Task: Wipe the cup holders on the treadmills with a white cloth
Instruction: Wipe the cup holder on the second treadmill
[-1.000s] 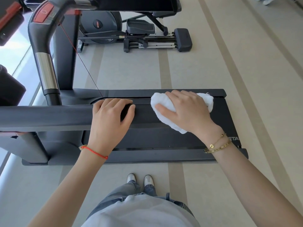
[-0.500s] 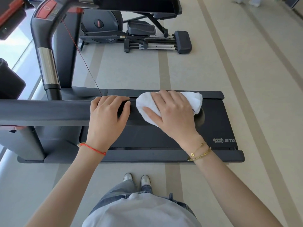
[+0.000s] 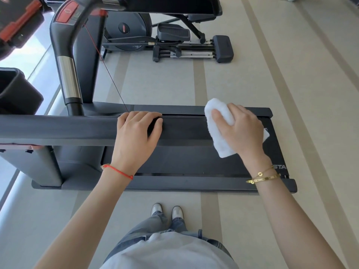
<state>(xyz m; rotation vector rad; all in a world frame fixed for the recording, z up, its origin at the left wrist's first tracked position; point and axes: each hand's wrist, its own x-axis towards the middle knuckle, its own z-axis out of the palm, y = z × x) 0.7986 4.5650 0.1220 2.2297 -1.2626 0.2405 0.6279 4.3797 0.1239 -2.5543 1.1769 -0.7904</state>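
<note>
I stand beside a dark treadmill (image 3: 184,162). Its grey side handrail (image 3: 58,129) runs across the view from the left. My left hand (image 3: 136,136) grips this rail, fingers curled over its top. My right hand (image 3: 242,133) holds a bunched white cloth (image 3: 217,133) further right along the same line, thumb on the cloth and fingers wrapped over it. Whether the cloth touches the rail's end or hangs over the belt is hidden by the hand. A black open pocket (image 3: 17,94) of the console shows at the left edge.
A curved console handle (image 3: 68,78) with a steel grip and red button rises at the upper left, with a thin red safety cord (image 3: 104,63) hanging from it. An elliptical trainer (image 3: 174,43) stands on the beige striped floor behind. My shoes (image 3: 167,210) are close to the treadmill's near edge.
My right hand slid the cloth left toward my left hand, then back to the right, and the cloth now points more upright. My left hand kept its grip on the rail.
</note>
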